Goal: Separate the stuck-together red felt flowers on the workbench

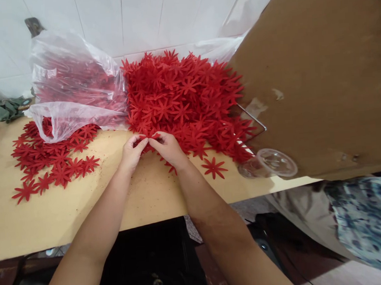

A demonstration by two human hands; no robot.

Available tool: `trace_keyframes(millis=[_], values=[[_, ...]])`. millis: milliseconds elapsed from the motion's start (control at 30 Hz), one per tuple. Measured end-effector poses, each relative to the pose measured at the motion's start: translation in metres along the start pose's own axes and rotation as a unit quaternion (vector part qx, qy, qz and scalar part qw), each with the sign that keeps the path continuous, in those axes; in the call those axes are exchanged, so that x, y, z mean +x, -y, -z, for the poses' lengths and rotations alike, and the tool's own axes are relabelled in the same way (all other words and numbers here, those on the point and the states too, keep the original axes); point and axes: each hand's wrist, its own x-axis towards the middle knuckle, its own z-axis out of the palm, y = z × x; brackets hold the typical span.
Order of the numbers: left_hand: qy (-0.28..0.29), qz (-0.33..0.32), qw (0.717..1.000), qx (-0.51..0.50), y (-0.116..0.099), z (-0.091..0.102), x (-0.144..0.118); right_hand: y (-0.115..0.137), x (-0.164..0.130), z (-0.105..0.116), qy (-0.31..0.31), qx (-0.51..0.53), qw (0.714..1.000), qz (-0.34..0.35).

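left hand [131,152] + right hand [169,147]: fingertips meeting, pinching one red star-shaped felt flower [148,141] | beside heaped red felt flower pile [184,100]

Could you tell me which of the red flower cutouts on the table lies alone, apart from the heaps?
The single flower just right of the right hand, flat on bare table. All others sit in the big heap or the left spread.
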Motion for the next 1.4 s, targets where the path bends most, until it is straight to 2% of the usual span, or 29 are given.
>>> trace_keyframes(millis=[100,233,367,533,867,1000,1100,1200,1300,1367,1400], values=[[-0.026,0.012,1.000,0.012,0.002,0.002,0.001,0.000,0.000,-0.003,-0.004,0.021,0.999,-0.025],[-0.020,0.009,0.999,0.024,0.001,0.002,0.001,0.000,0.000,-0.002,0.022,0.052,0.998,-0.042],[-0.021,0.007,0.999,0.032,0.000,0.000,0.000,-0.001,0.000,0.001,0.022,0.008,0.999,-0.022],[-0.049,0.000,0.998,0.025,0.001,-0.001,0.001,0.000,0.000,0.003,0.003,-0.051,0.999,-0.004],[-0.054,0.018,0.998,0.018,0.004,0.000,0.001,0.008,-0.003,0.006,-0.012,-0.064,0.998,0.006],[-0.085,0.031,0.996,-0.028,0.002,0.000,0.002,0.009,-0.002,0.010,-0.019,-0.054,0.998,0.000],[-0.134,0.058,0.987,-0.065,-0.003,0.007,0.005,0.006,0.001,0.020,-0.062,-0.045,0.997,0.005],[-0.154,0.065,0.982,-0.081,-0.008,0.014,0.007,0.000,0.006,0.033,-0.173,-0.057,0.983,0.015],[-0.133,0.058,0.987,-0.063,-0.008,0.014,0.007,-0.001,0.008,0.041,-0.277,-0.187,0.939,0.087],[-0.113,0.054,0.991,-0.042,-0.005,0.011,0.006,0.003,0.004,0.038,-0.298,-0.275,0.902,0.151],[-0.105,0.053,0.993,-0.031,-0.004,0.009,0.005,0.005,0.002,0.033,-0.287,-0.294,0.895,0.174]])
